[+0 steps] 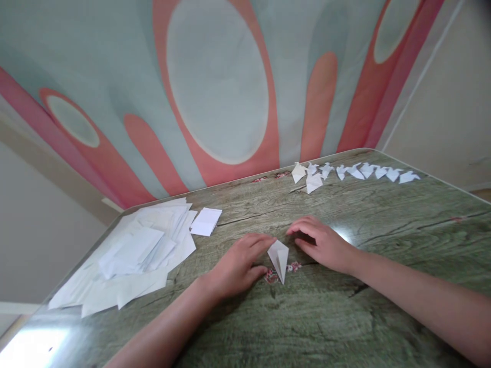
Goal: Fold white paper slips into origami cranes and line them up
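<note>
A small white folded paper (279, 258), kite-shaped with a narrow point towards me, lies on the wood-patterned table between my hands. My left hand (243, 263) is at its left side, fingers stretched out so that the fingertips touch the upper left corner. Its thumb is spread apart, resting on the table beside the paper. To the right, my right hand (322, 243) is held slightly curled, with a gap between thumb and fingers and nothing in it. It is apart from the paper.
A pile of white paper sheets (176, 255) covers the table's left side, smaller pieces (134, 248) on top. Beside it lies a folded white square (206, 221). Several white origami birds (367, 169) line the back right edge. A patterned wall (218, 76) stands behind the table (345, 317).
</note>
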Motion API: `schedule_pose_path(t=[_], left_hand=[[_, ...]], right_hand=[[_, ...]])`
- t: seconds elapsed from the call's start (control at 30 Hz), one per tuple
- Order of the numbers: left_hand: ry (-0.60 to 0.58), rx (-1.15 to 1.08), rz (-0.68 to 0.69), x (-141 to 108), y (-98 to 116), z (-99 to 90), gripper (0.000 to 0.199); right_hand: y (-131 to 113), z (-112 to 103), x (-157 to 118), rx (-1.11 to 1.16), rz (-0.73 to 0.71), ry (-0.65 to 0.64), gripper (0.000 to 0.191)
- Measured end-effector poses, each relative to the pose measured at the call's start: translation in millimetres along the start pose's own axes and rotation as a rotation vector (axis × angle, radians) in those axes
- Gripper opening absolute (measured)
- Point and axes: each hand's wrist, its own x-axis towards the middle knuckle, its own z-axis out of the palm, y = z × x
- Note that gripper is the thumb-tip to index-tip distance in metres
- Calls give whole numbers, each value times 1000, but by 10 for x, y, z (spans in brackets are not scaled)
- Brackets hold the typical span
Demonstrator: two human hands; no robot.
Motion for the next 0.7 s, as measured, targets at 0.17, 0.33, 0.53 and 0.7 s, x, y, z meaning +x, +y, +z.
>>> schedule_pose_path(t=[0.17, 0.33, 0.53, 0.7], left_hand=[[-49, 27, 34, 211, -77, 68, 17], [-22, -219, -10, 274, -128, 50, 8], [187, -797, -363, 221, -201, 188, 24], [245, -1073, -453, 264, -167, 282, 34]], right_hand=[[-111, -18, -20, 55, -171, -127, 30], [-122, -24, 6, 148, -142, -153, 13], [-129, -53, 24, 581, 349, -169, 21], [-71, 6, 37, 780, 540, -86, 30]])
